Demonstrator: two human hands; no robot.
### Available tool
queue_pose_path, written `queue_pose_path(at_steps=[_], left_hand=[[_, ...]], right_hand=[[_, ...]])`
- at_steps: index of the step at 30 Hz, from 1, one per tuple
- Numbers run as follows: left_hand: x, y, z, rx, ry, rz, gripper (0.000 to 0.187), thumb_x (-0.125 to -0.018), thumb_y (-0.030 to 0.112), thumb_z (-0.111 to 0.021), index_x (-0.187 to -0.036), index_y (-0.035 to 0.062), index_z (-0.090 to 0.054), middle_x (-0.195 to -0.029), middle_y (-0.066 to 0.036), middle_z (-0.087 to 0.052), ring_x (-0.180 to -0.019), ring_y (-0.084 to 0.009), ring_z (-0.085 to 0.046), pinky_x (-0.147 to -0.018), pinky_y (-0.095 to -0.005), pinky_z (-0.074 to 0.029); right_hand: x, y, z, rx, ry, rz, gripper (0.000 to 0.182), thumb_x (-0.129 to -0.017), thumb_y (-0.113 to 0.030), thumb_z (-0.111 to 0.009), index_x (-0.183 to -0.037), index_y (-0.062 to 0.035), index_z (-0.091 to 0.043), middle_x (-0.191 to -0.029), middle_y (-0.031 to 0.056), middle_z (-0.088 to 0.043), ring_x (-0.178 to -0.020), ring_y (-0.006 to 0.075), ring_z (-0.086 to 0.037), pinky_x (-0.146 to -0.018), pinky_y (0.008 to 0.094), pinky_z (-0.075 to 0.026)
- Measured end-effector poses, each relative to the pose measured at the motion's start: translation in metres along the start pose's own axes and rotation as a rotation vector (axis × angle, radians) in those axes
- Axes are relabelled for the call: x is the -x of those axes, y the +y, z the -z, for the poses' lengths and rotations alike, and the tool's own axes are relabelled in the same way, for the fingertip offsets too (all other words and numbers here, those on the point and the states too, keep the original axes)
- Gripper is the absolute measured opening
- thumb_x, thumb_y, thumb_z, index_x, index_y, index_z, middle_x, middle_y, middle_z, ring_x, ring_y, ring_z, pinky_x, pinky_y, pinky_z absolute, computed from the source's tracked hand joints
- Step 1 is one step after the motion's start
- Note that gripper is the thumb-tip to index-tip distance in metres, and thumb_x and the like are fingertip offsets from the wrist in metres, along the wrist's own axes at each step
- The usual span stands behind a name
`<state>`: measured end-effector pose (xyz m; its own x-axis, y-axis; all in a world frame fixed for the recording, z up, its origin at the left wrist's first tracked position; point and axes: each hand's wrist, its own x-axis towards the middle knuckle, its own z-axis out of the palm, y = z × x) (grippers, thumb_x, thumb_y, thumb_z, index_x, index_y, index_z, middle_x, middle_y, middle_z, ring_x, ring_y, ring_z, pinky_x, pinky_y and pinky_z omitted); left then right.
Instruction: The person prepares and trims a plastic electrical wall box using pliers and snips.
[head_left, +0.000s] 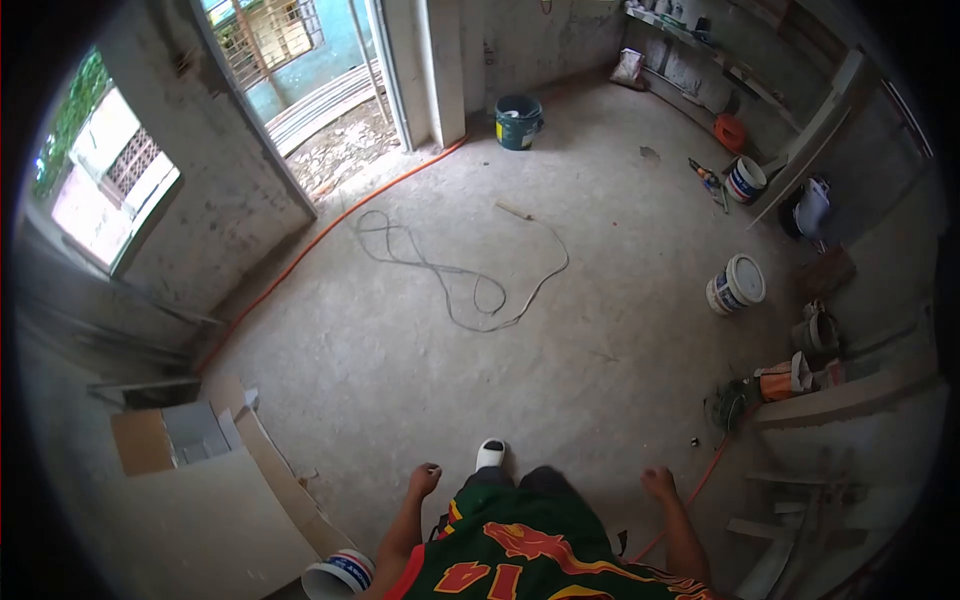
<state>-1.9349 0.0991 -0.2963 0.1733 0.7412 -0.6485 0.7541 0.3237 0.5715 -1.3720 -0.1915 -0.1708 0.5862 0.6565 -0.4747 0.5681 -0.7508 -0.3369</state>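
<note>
My left hand (426,479) hangs beside my left thigh with its fingers curled closed. A dark spot shows at its fingertips, too small to name. On the other side, my right hand (658,482) is held out from my hip, also with curled fingers, and its palm side is hidden. Neither hand touches anything around it that I can make out. Below and between them are my green jersey (540,545) and one white slipper (490,453) on the concrete floor. Nearest my left forearm stands a white bucket (340,575).
A grey cable (440,268) lies looped on the floor. An orange hose (330,232) runs along the left wall past the doorway. A dark green bucket (518,124) stands at the back, a lidded white bucket (737,285) at right. Cardboard (142,442) lies at left.
</note>
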Motion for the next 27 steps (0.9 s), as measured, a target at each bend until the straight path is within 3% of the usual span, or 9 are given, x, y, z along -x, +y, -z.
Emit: queue_pose_path(at_steps=[3,4,7,15,18,19,22,25,27], left_hand=[[-0.073,0.107,-0.001,-0.038,-0.067,-0.025,0.036,-0.088,0.037,-0.067,-0.107,0.0070,-0.074,-0.101,-0.022,-0.073,-0.096,-0.0353,-0.071,-0.087,-0.0424,-0.055],[-0.102,0.140,-0.003,-0.053,-0.068,-0.064,0.036,-0.088,0.037,-0.066,-0.107,0.0069,-0.074,-0.100,-0.022,-0.073,-0.096,-0.0355,-0.071,-0.087,-0.0424,-0.055],[-0.204,0.238,-0.013,-0.091,-0.065,-0.144,0.036,-0.089,0.037,-0.066,-0.107,0.0065,-0.073,-0.096,-0.021,-0.073,-0.091,-0.0356,-0.071,-0.084,-0.0418,-0.056],[-0.380,0.512,-0.042,0.095,0.021,-0.098,0.035,-0.092,0.030,-0.064,-0.110,0.0014,-0.070,-0.091,-0.017,-0.074,-0.079,-0.0245,-0.073,-0.075,-0.0368,-0.057],[-0.412,0.600,-0.047,-0.005,0.015,-0.203,0.036,-0.092,0.032,-0.063,-0.110,0.0010,-0.070,-0.092,-0.018,-0.074,-0.079,-0.0250,-0.073,-0.075,-0.0369,-0.057],[-0.430,0.627,-0.049,0.029,0.014,-0.170,0.037,-0.092,0.033,-0.063,-0.111,0.0021,-0.070,-0.095,-0.020,-0.074,-0.083,-0.0287,-0.073,-0.077,-0.0390,-0.056],[-0.500,0.689,-0.059,0.293,-0.012,0.046,0.038,-0.091,0.035,-0.064,-0.109,0.0027,-0.072,-0.097,-0.021,-0.073,-0.090,-0.0327,-0.072,-0.082,-0.0407,-0.056],[-0.612,0.707,-0.084,0.108,-0.099,0.128,0.038,-0.089,0.036,-0.066,-0.105,0.0024,-0.073,-0.097,-0.022,-0.073,-0.092,-0.0346,-0.072,-0.084,-0.0424,-0.056],[-0.683,0.748,-0.082,0.069,-0.085,0.126,0.038,-0.089,0.036,-0.065,-0.103,0.0017,-0.073,-0.099,-0.022,-0.073,-0.094,-0.0349,-0.071,-0.086,-0.0440,-0.055]], right_hand=[[-0.005,0.083,-0.001,-0.282,-0.080,-0.360,0.026,-0.086,-0.023,-0.065,-0.084,0.0027,-0.065,-0.074,0.0145,-0.066,-0.064,0.0217,-0.064,-0.064,0.0419,-0.052],[0.002,0.070,0.017,-0.547,-0.092,-0.562,0.023,-0.088,-0.021,-0.061,-0.085,0.0013,-0.065,-0.078,0.0157,-0.066,-0.067,0.0228,-0.064,-0.066,0.0429,-0.051],[-0.053,0.060,0.048,-0.572,-0.242,-0.738,0.025,-0.090,-0.023,-0.059,-0.090,0.0005,-0.066,-0.085,0.0165,-0.067,-0.075,0.0266,-0.064,-0.070,0.0448,-0.051],[-0.459,0.101,0.207,0.355,-0.408,-0.128,0.032,-0.096,-0.029,-0.053,-0.103,-0.0016,-0.068,-0.101,0.0189,-0.068,-0.097,0.0369,-0.065,-0.081,0.0499,-0.051],[-0.652,-0.019,0.352,-0.193,0.103,-0.222,0.031,-0.094,-0.028,-0.061,-0.105,0.0003,-0.071,-0.098,0.0169,-0.071,-0.098,0.0347,-0.068,-0.088,0.0436,-0.053],[-0.730,-0.029,0.380,-0.229,0.188,-0.009,0.032,-0.089,-0.029,-0.066,-0.106,-0.0012,-0.069,-0.086,0.0092,-0.070,-0.077,0.0192,-0.067,-0.070,0.0354,-0.054],[-0.894,-0.143,0.490,-0.424,0.160,0.303,0.031,-0.093,-0.028,-0.066,-0.108,-0.0013,-0.068,-0.084,0.0023,-0.066,-0.074,0.0103,-0.061,-0.068,0.0266,-0.051],[-0.986,-0.288,0.573,-0.410,0.127,0.318,0.030,-0.093,-0.027,-0.066,-0.107,-0.0004,-0.068,-0.085,0.0029,-0.066,-0.075,0.0115,-0.060,-0.071,0.0270,-0.052],[-1.062,-0.314,0.574,-0.396,0.133,0.372,0.030,-0.092,-0.024,-0.066,-0.108,0.0007,-0.067,-0.086,0.0048,-0.067,-0.077,0.0134,-0.062,-0.073,0.0281,-0.052]])
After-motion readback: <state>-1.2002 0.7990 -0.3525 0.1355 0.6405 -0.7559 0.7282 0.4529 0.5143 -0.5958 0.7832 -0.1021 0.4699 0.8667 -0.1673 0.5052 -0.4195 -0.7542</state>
